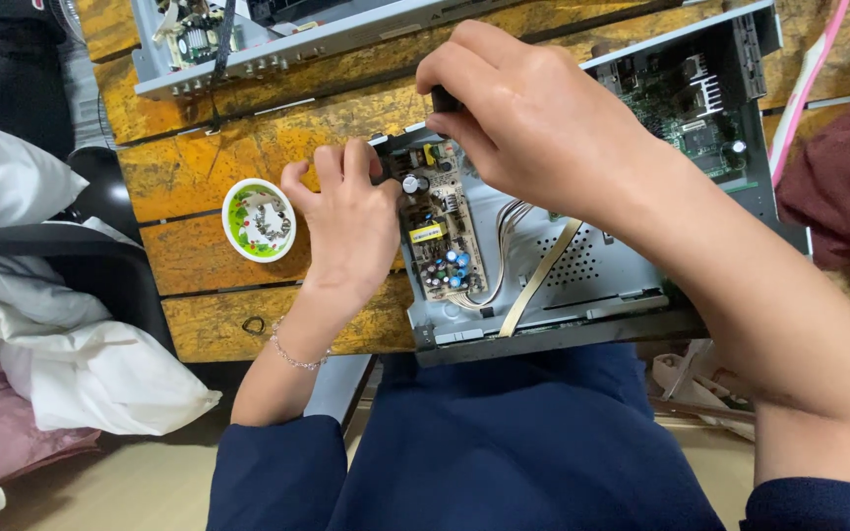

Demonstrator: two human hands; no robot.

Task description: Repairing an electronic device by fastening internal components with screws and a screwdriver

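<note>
Head view: at the bench's near edge, my left hand (351,221) steadies the small circuit board (437,236) inside the open metal chassis (602,265), fingers curled; my right hand (533,118) pinches a dark tool handle (445,100) at its top corner. I judge a screw is being worked; next calls for steady turning.

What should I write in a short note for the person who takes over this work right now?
Left hand: fingers press the left edge of the tan circuit board inside the open grey metal chassis.
Right hand: closed on a dark tool handle, at the board's top end.
Small round dish with small parts lies left, on the wooden table.
Done: cover off. Left: board still in chassis.
</note>
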